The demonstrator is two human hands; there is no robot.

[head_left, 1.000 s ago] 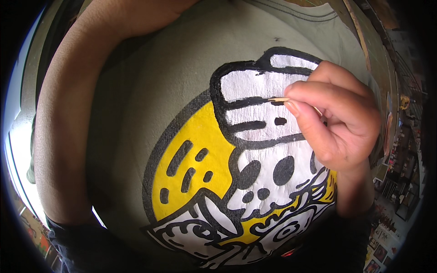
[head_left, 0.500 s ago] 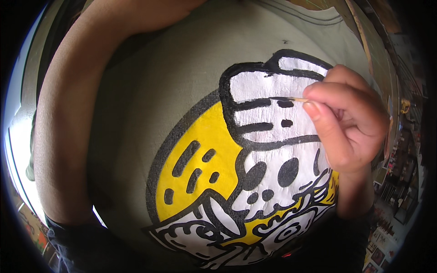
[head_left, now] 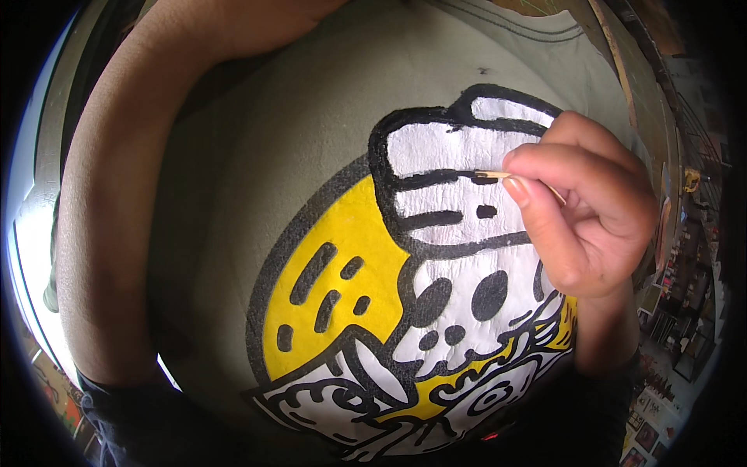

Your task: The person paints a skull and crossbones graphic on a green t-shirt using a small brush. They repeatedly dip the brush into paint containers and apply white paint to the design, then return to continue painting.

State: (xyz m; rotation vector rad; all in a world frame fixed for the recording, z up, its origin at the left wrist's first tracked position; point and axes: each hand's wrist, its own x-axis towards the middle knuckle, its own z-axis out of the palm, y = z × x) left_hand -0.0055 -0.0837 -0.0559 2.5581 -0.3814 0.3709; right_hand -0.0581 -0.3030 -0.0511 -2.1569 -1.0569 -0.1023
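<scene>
My right hand (head_left: pixel 595 206) pinches a thin wooden-handled paintbrush (head_left: pixel 495 174) between thumb and forefinger. Its black tip meets the end of a black line inside the white, fist-like shape (head_left: pixel 424 148) of a painted design. This design lies on an olive-grey T-shirt (head_left: pixel 257 140), with a yellow, black-edged disc (head_left: pixel 342 233) and white cartoon figures below the fist. At the top left, my left hand (head_left: pixel 292 22) rests against the fabric. Its fingers run out of the picture.
The shirt's stitched collar (head_left: pixel 529 27) curves at the top right. A bright strip (head_left: pixel 31 265) shows beyond my left forearm. Past the right side, many small objects (head_left: pixel 692 257) stand blurred in the background, with pictures or cards (head_left: pixel 646 436) lower down.
My right hand and the brush have shifted slightly left, and more of the wooden handle shows. The printed design sits a little further left in view. My left arm stays nearly the same.
</scene>
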